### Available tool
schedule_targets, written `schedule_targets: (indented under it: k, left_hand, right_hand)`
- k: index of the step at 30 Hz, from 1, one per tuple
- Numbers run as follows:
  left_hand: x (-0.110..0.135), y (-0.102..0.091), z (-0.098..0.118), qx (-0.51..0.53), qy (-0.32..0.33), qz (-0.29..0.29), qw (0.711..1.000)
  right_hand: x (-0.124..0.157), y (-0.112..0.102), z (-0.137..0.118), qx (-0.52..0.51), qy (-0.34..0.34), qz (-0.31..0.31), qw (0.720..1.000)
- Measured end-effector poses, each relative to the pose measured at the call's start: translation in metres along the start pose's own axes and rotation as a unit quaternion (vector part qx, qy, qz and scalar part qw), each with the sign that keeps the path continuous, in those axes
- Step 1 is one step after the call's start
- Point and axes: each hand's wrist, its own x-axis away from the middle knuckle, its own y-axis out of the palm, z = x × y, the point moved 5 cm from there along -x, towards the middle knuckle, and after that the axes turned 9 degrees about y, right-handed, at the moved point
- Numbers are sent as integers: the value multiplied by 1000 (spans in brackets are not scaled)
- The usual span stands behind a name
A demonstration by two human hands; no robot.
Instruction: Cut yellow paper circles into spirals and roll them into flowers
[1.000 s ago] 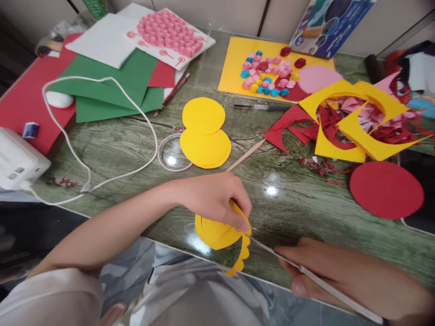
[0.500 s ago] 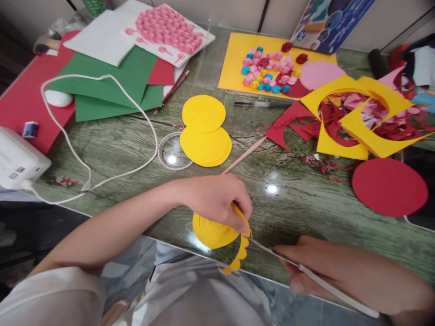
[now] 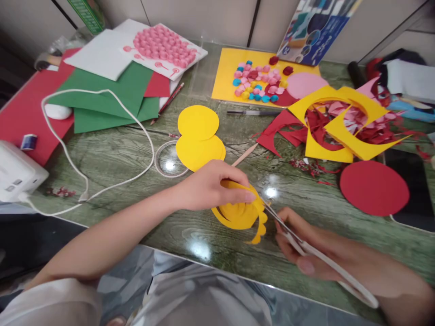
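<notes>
My left hand point(image 3: 217, 185) pinches a yellow paper spiral point(image 3: 238, 215) between thumb and fingers, over the front part of the table. Small scallops run along the spiral's outer strip, whose loose end curls down on the right. In my right hand point(image 3: 306, 246) is a pair of white-handled scissors point(image 3: 326, 262), held around the handles. Their blades point up and left, with the tips at the scalloped edge close to my left thumb. Two overlapping groups of yellow paper circles point(image 3: 200, 151) lie just beyond my left hand, beside a roll of tape point(image 3: 161, 167).
A wooden stick point(image 3: 245, 155) lies behind the hands. Yellow and red paper offcuts point(image 3: 370, 142), a red circle point(image 3: 374, 188) and a dark phone point(image 3: 411, 181) lie right. A white cable point(image 3: 151, 131) loops left. Paper balls point(image 3: 260, 81) rest on yellow card at the back.
Both hands have shifted: the left hand has moved up and right with the spiral, turning it to show more of its coils. The scissors' handles have spread wider. The camera view has tilted slightly.
</notes>
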Motion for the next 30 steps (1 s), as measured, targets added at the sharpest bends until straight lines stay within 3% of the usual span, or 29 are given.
schedule_targets:
  k: [4, 8, 17, 30]
  left_hand:
    - [2, 0, -2, 30, -8, 80, 996]
    - [4, 2, -1, 78, 5, 129, 989]
    - [7, -5, -1, 109, 38, 225, 967]
    - [7, 6, -6, 149, 10, 226, 963]
  right_hand:
    - [-3, 5, -1, -97, -11, -53, 994]
    - [-6, 8, 6, -151, -85, -58, 983]
    - [-9, -2, 12, -184, -153, 58, 969]
    - [-10, 1, 6, -180, -161, 31, 970]
